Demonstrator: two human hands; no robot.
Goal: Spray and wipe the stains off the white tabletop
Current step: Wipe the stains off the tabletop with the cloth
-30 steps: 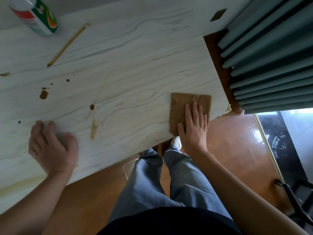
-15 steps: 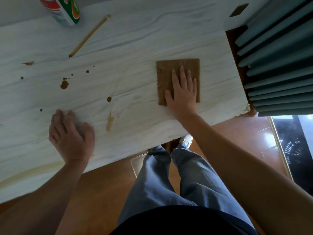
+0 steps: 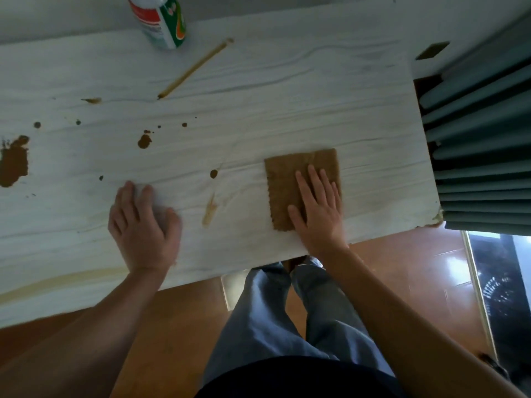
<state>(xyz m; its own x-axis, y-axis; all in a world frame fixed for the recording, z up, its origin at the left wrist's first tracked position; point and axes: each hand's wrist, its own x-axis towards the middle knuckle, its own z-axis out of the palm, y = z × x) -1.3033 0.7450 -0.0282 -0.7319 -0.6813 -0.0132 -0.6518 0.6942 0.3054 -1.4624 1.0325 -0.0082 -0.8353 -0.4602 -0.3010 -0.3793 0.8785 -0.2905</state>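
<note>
Head view: we see brown cloth (image 3: 290, 179) flat under right hand (image 3: 319, 209), fingers (image 3: 309, 182) spread, pointing 11 o'clock; left hand (image 3: 143, 225) flat, open on tabletop (image 3: 287, 104); spray can (image 3: 161, 21) at 12 o'clock.
</note>
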